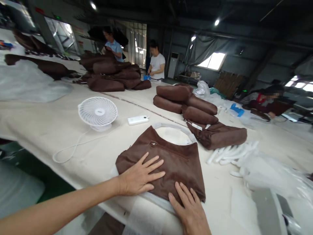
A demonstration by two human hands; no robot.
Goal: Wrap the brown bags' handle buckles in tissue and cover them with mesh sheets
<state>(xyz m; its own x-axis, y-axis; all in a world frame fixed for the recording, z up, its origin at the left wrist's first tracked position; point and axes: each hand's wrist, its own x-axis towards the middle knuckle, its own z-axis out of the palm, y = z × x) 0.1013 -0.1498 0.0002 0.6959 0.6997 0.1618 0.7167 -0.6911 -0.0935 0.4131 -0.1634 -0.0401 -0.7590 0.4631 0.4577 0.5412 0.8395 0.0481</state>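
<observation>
A brown handbag [176, 160] with a zip pocket lies flat on the table in front of me, its curved handle [171, 125] wrapped in white and pointing away. My left hand [141, 174] rests on the bag's left part, fingers spread. Near the bag's lower right edge, my right hand [188, 207] lies with its fingers stretched out on the brown material. Neither hand grips anything. Part of a white sheet [158, 200] shows from under the bag's near edge.
A white fan [98, 112] with a cord and a white phone-like device [138, 120] stand beyond the bag. Stuffed brown bags [227, 135] lie to the right, more brown bags [107, 83] at the back. White foam rods [232, 153] and clear plastic [266, 173] are at right. Several people work farther off.
</observation>
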